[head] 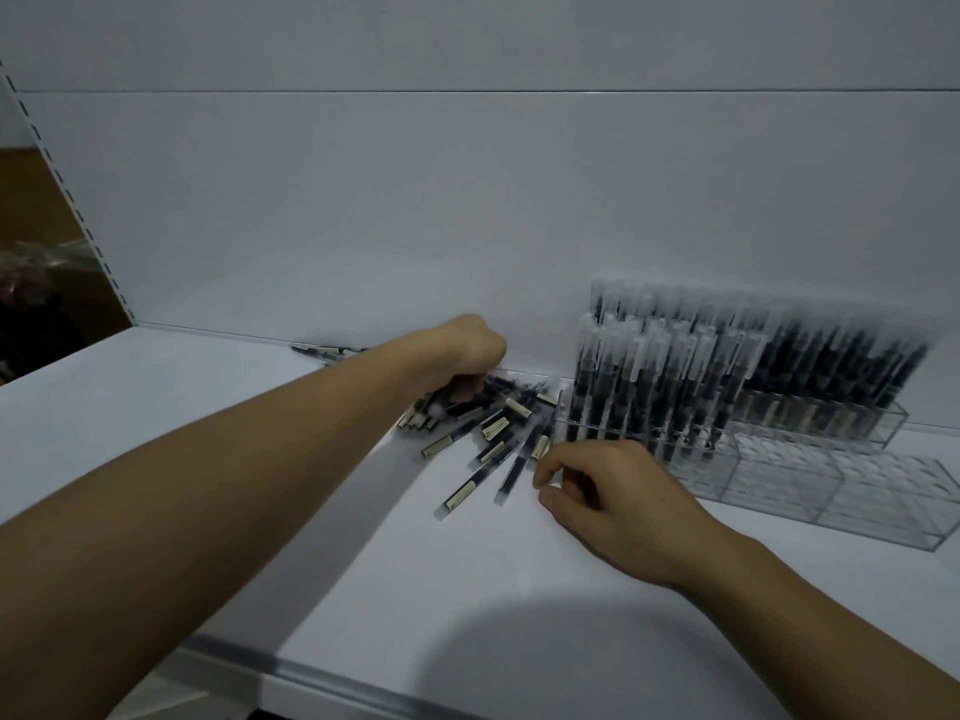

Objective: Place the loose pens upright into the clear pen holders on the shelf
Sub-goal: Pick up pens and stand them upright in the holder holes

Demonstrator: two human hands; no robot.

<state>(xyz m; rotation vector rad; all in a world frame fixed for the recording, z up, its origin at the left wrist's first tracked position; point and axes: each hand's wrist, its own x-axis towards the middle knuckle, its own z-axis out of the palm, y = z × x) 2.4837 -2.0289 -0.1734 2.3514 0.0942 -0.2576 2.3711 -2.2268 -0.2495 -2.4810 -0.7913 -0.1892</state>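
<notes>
White shelf, loose pens beneath left hand

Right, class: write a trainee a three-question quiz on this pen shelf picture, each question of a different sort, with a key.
1. True or false: the loose pens lie to the left of the clear holders.
2. Where is the left hand? A. On the pile of pens. B. Inside a holder. C. Flat against the back wall.
3. Fill the gap: the front holder has pens standing only at its ___ end.

Key: 1 true; 2 A; 3 left.
</notes>
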